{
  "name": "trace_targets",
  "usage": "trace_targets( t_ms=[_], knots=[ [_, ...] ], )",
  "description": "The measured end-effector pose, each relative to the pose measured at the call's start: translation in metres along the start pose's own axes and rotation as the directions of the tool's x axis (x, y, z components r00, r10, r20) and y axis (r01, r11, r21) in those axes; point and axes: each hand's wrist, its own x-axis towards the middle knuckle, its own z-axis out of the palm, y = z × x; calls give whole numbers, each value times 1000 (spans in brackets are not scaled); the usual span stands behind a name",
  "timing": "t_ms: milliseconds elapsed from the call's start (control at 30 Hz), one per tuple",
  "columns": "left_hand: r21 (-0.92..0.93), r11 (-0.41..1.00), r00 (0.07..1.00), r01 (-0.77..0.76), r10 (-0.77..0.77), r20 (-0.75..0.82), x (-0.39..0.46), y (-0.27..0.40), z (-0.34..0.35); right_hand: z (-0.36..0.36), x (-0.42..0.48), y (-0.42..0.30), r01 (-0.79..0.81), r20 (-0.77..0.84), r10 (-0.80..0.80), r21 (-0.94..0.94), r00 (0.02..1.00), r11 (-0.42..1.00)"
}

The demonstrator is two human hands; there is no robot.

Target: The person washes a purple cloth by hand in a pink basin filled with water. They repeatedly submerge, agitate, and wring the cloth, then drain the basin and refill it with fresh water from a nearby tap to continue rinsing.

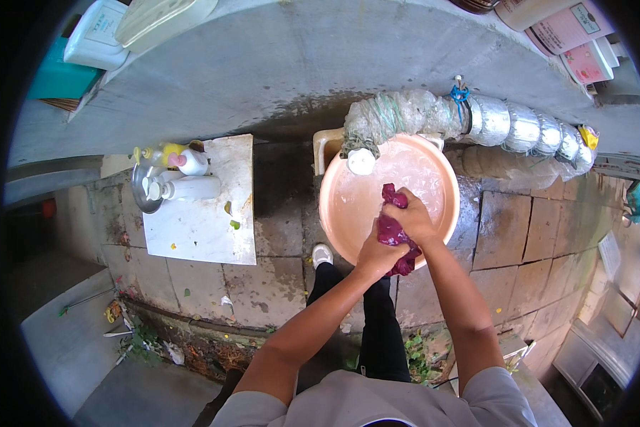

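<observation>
A wet, bunched-up purple-red cloth (392, 229) is gripped between my two hands above a round peach plastic basin (341, 229). My left hand (378, 253) holds its lower part, close to the basin's near rim. Farther up, my right hand (413, 216) is closed around the upper part, and a small end of cloth sticks out beyond the fingers. Cloudy, slightly sudsy water (405, 160) lies in the basin. How the cloth is folded inside my hands is hidden.
A wrapped pipe (416, 113) with a white end (361, 161) overhangs the basin's far rim. To the left, several pump bottles (192, 188) lie or stand near a metal bowl (141, 189) on a white board (208, 235). Wet paving (277, 277) surrounds my shoe (322, 255).
</observation>
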Motion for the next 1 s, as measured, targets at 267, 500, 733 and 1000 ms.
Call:
trace_targets(
  t_ms=[267,500,733,1000],
  knots=[
    [-483,854,977,195,-124,175,-3,-2,-41,11,-9,-22,116,-22,-122,-202,992,972],
    [-625,773,977,107,-198,-78,-29,-40,-102,-60,-11,28,196,-465,-651,-703,601,684],
    [-558,829,969,-46,-98,-225,-37,-51,-100,-100,15,110,-7,-544,-265,-446,796,895],
    [-759,646,975,82,-209,-72,-44,-60,-95,-93,15,115,37,-578,-105,-128,809,991]
  ],
)
